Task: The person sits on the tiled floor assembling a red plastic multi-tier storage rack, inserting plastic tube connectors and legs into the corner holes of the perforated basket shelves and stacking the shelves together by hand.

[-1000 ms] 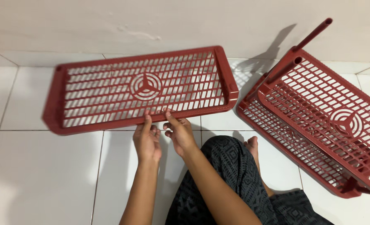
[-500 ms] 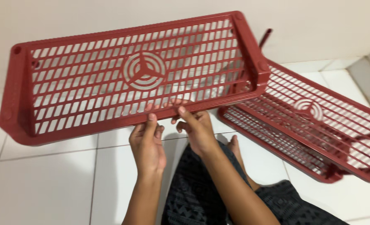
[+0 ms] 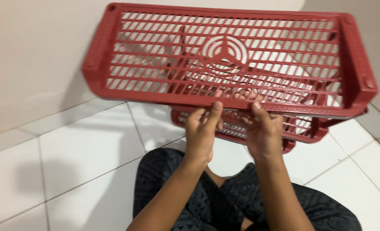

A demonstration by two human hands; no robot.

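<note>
Red slatted shelf tray [image 3: 224,60] now raised higher than before, gripped at its near rim by left hand [image 3: 202,130] and right hand [image 3: 262,130], second rack [image 3: 301,128] beneath, white tiled floor [image 3: 83,158] open at left, wall [image 3: 31,55] close behind.

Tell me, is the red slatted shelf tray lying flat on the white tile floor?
No, both hands, left hand and right hand, hold the red shelf tray by its near edge, lifted above the floor.

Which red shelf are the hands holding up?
The top red shelf, gripped at its near edge by the left hand and right hand. The other rack sits beneath it.
</note>
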